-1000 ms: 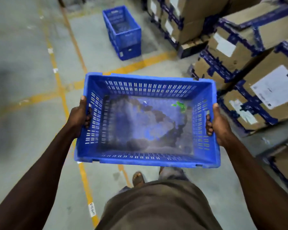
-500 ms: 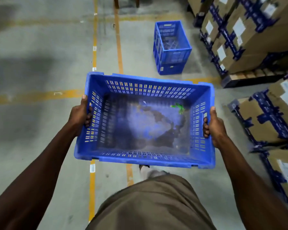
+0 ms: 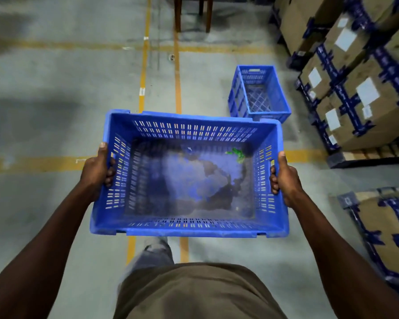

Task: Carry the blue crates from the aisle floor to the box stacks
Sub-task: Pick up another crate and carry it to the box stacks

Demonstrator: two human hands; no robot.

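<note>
I hold a blue slotted crate (image 3: 189,130) level in front of my waist. My left hand (image 3: 97,168) grips its left end wall, fingers through the handle slot. My right hand (image 3: 285,177) grips the right end wall the same way. The crate's floor is dusty and carries a small green scrap (image 3: 236,154). Another blue crate (image 3: 258,93) stands on the floor ahead to the right, beside the box stacks (image 3: 355,93), with what looks like a second crate under it.
Cardboard boxes with blue tape sit on a wooden pallet (image 3: 366,156) along the right. More boxes (image 3: 387,226) lie at the near right. Yellow floor lines (image 3: 177,88) run down the aisle. Wooden legs (image 3: 191,14) stand at the far end.
The view has swung right: the floor crate and the box stacks have shifted across the frame as I walk. The carried crate stays in both hands, unchanged in grip.
</note>
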